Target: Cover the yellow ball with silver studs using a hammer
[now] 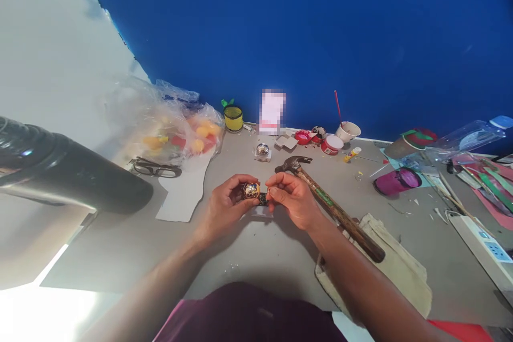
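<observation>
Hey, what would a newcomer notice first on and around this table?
Probably the bright blue wall filling most of the upper view. Next, the shiny ball in the left hand, near centre, and the claw hammer lying to its right, partly over a pale cloth.

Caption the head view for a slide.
Left fingers hold a shiny metallic ball, right fingers beside it, near a wooden-handled claw hammer.

Beyond a grey table (256, 251), a blue wall (304, 26) meets a white wall (44, 37), with bright light (44, 312) at lower left.
</observation>
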Tool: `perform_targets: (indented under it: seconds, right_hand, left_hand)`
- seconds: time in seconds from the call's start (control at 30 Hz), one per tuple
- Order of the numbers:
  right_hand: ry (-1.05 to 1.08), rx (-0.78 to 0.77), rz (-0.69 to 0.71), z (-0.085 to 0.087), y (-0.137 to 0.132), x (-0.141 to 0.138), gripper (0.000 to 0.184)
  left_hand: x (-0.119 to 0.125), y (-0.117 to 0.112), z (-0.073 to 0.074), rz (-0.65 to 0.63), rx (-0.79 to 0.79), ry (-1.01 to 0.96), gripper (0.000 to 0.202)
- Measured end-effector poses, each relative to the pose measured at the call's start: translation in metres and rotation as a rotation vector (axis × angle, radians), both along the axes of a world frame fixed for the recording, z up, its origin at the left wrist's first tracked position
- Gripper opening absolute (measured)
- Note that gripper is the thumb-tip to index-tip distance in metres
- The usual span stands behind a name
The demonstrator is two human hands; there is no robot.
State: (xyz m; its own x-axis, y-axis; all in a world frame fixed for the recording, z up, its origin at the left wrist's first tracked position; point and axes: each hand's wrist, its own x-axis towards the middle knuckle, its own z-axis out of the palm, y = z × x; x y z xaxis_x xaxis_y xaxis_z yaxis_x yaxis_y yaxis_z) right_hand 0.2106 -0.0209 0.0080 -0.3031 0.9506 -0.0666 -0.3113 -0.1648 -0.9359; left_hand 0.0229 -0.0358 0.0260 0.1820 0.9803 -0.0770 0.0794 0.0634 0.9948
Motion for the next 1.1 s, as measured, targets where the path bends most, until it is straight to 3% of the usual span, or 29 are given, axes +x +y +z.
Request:
perform_targets:
  seconds: [0.2, 0.7, 1.1]
  right_hand:
    - [0.026, -0.046, 0.064, 0.003, 0.000, -0.005, 0.035]
    - [-0.012, -0.075, 0.050, 0.007, -0.001, -0.006, 0.033]
    - [-0.213, 0.100, -0.073, 0.003, -0.006, -0.010, 0.021]
  left_hand:
    - [0.002, -0.003, 0.005, -0.015, 0.000, 0.043, 0.033]
    - [0.003, -0.005, 0.006, 0.003, 0.054, 0.125, 0.030]
    - [0.006, -0.007, -0.019, 0.103, 0.469, 0.243, 0.018]
